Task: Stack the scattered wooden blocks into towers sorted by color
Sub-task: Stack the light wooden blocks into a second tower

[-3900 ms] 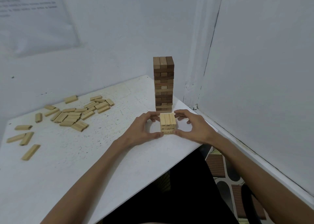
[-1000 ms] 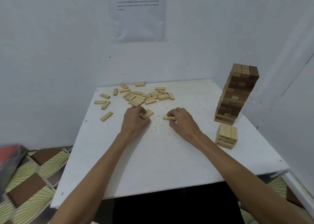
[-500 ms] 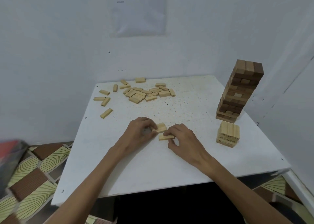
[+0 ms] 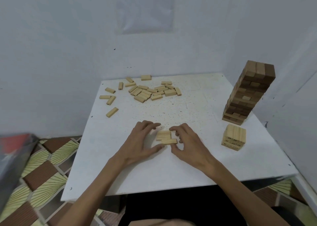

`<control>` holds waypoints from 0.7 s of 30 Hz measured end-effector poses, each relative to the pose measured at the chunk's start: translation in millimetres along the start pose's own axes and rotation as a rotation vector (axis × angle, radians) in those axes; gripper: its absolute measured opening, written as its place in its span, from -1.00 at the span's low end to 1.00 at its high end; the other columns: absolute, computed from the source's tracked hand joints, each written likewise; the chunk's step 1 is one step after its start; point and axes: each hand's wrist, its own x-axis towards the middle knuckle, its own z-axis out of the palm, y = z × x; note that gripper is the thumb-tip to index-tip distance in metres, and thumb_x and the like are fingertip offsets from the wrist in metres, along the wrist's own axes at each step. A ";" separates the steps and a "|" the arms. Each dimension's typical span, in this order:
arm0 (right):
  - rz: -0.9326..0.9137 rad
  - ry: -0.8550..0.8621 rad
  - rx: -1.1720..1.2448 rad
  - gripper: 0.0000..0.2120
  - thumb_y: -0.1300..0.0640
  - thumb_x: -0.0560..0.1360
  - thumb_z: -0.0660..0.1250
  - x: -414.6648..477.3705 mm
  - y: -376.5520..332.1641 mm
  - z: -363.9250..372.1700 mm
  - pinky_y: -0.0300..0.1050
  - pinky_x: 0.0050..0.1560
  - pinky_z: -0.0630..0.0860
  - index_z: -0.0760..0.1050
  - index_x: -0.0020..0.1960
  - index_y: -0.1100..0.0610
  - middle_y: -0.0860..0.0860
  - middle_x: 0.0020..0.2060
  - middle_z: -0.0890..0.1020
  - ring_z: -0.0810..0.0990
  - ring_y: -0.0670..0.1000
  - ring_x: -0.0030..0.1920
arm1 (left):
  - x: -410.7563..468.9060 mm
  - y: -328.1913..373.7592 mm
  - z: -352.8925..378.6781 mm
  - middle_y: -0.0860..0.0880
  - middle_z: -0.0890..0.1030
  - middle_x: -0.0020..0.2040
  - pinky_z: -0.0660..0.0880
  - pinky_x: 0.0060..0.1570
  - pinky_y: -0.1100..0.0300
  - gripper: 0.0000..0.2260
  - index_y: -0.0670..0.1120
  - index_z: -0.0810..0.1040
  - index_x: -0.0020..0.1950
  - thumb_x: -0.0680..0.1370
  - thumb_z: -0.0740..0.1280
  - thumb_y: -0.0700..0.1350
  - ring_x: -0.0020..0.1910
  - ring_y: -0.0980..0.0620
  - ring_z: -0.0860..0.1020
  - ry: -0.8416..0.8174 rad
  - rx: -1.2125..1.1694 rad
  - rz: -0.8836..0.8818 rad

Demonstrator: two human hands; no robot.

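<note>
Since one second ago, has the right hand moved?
Yes. The right hand, pinching a block, came nearer the person, away from the loose pile.

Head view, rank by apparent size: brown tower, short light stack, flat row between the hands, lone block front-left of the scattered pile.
1. brown tower
2. short light stack
3. flat row of light blocks
4. lone block, clearly smallest, though it lies farther from the camera, which shrinks it somewhat.
</note>
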 end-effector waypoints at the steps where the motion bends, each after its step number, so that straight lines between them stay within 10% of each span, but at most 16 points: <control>1: 0.009 -0.038 -0.022 -0.53 0.09 0.55 0.38 2.9 -0.4 -2.9 -0.12 0.12 0.54 0.42 0.43 0.02 -0.17 0.08 0.40 0.46 -0.13 0.08 | -2.2 1.9 0.3 0.13 0.47 0.18 0.42 0.17 0.18 -0.27 0.06 0.39 0.55 0.49 0.35 0.40 0.16 0.14 0.41 -0.012 0.058 -0.033; 5: 0.067 -0.195 -0.076 -0.38 0.00 0.56 0.36 16.4 -0.8 -12.3 -0.13 0.24 0.45 0.25 0.57 0.02 -0.15 0.11 0.42 0.42 -0.13 0.14 | -1.6 8.2 -0.8 0.17 0.44 0.04 0.40 0.08 0.19 -0.17 0.06 0.20 0.64 0.49 0.38 0.37 0.08 0.14 0.41 -0.141 0.148 -0.148; 13: 0.041 -0.348 -0.134 -0.52 -0.01 0.54 0.41 36.2 -4.6 -26.1 -0.29 -0.18 0.38 0.42 0.42 0.04 -0.24 -0.17 0.42 0.46 -0.15 -0.15 | 14.1 24.1 0.5 0.05 0.52 0.08 0.38 0.03 0.24 -0.48 -0.07 0.42 0.48 0.58 0.43 0.07 0.02 0.09 0.45 -0.250 0.094 -0.133; 21: 0.098 -0.425 -0.071 -0.52 -0.04 0.55 0.44 44.3 2.2 -28.9 -0.29 -0.19 0.38 0.42 0.42 -0.01 -0.19 -0.15 0.46 0.47 -0.20 -0.16 | 29.8 20.7 -5.0 0.08 0.50 0.00 0.31 -0.14 0.31 -0.59 0.00 0.52 0.36 0.56 0.45 0.10 -0.12 0.16 0.43 -0.268 0.140 -0.116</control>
